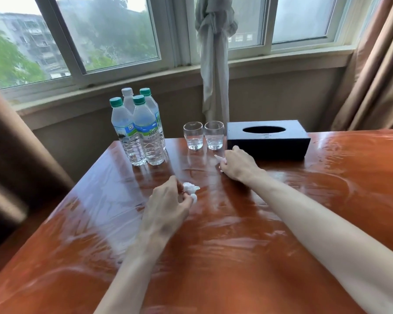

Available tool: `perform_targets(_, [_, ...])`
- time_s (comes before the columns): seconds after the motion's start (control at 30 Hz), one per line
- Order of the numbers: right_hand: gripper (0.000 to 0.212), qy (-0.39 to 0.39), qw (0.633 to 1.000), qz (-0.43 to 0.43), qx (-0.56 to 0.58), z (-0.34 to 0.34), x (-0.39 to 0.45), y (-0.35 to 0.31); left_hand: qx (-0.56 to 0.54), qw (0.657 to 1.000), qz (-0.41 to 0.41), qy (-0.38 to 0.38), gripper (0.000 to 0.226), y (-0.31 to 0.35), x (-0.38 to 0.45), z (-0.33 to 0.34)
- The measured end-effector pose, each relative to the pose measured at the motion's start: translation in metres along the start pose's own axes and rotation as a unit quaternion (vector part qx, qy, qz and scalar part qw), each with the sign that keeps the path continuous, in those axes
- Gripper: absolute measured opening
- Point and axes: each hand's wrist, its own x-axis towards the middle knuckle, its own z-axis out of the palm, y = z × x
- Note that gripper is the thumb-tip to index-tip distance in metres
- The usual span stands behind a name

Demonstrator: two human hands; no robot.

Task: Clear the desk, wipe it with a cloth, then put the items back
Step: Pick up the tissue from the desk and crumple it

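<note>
The left hand [168, 201] pinches a crumpled white tissue wad [191, 189] on the glossy orange-brown bench [236, 234]; the right hand [235, 163] curls round another white scrap [219, 157] just before two clear drinking glasses [203, 135]; a careless sweep might topple them, or the four plastic water bottles [141, 132].

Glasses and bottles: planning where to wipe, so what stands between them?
Nothing: the head view shows bare, glossy desk between the bottles and the two glasses.

Left hand [168, 206] and right hand [235, 164] bare, both forearms unsleeved, entering from 6 and 4 o'clock, no rings, watch or gloves visible
</note>
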Motion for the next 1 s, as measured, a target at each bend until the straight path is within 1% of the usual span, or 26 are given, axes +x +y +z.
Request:
perform_targets(0.07, [0.026,0.001,1.0,-0.012,0.007,-0.006,-0.009,0.004,0.002,1.0,0.008,-0.008,0.023,0.012,0.003,0.004])
perform_targets(0.17, [0.02,-0.003,0.999,-0.028,0.032,-0.022,-0.033,0.008,0.036,0.998,0.017,-0.041,0.024,0.034,0.01,0.008])
perform_targets(0.3, [0.017,0.007,0.992,-0.007,0.126,-0.062,-0.079,0.018,0.065,0.996,0.026,-0.062,0.024,0.061,0.006,0.005])
perform_targets(0.4, [0.017,0.029,0.98,0.025,0.197,-0.097,-0.127,0.032,0.054,0.995,0.05,-0.073,0.024,0.096,-0.013,0.002])
perform_targets(0.5, [0.017,0.056,0.97,0.05,0.23,-0.126,-0.185,0.054,0.011,0.994,0.079,-0.07,0.023,0.139,-0.036,0.008])
perform_targets(0.6, [0.017,0.09,0.962,0.067,0.248,-0.152,-0.252,0.084,-0.049,0.99,0.126,-0.041,0.027,0.196,-0.071,0.018])
perform_targets(0.67, [0.022,0.124,0.955,0.088,0.254,-0.168,-0.299,0.109,-0.108,0.981,0.156,-0.031,0.032,0.242,-0.106,0.027])
perform_targets(0.73, [0.026,0.163,0.948,0.113,0.25,-0.179,-0.349,0.138,-0.159,0.969,0.185,-0.033,0.026,0.283,-0.144,0.044])
perform_targets(0.8, [0.025,0.195,0.939,0.145,0.244,-0.185,-0.401,0.17,-0.198,0.956,0.215,-0.038,0.022,0.319,-0.182,0.07])
perform_targets(0.9, [0.019,0.227,0.926,0.197,0.229,-0.176,-0.473,0.23,-0.238,0.939,0.24,-0.063,0.02,0.361,-0.239,0.117])
perform_targets(1.0, [0.018,0.238,0.913,0.261,0.205,-0.151,-0.54,0.288,-0.292,0.914,0.254,-0.119,0.02,0.39,-0.295,0.172])
